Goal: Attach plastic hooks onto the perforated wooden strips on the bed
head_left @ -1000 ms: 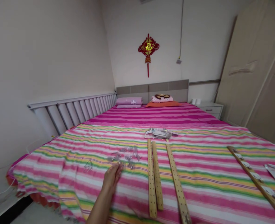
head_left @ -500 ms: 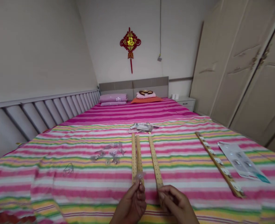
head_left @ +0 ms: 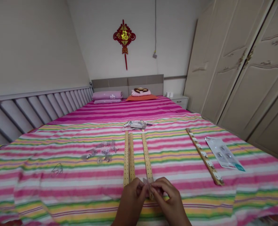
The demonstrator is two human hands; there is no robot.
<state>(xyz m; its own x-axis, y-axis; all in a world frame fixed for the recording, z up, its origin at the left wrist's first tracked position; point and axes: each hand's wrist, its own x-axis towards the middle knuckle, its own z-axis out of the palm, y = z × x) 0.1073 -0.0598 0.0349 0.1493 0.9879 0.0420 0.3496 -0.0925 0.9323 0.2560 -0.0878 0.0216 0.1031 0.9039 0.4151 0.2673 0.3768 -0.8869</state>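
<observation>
A small clear plastic packet (head_left: pixel 145 181) sits between my fingertips, over the near part of a striped bed cover. My left hand (head_left: pixel 133 196) is closed in a pinch on its left side. My right hand (head_left: pixel 168 195) pinches the same packet from the right; what is inside it is hidden by my fingers. Under and beyond my hands lie light wooden strips with rows of holes: a left strip (head_left: pixel 126 157) and a middle strip (head_left: pixel 131 157) side by side, and a right strip (head_left: pixel 146 153) a little apart, its near end partly covered by my hands.
Several small clear packets (head_left: pixel 105 152) lie left of the strips, near a thin clear scrap (head_left: pixel 57 169). Beyond the strips is a pile of packaged items (head_left: pixel 135 125). At right are a wooden strip with white round pieces (head_left: pixel 203 154) and a blister pack (head_left: pixel 223 154).
My right hand has left the right strip and moved to the packet in my left hand. Both hands now meet at it. The view has turned slightly right.
</observation>
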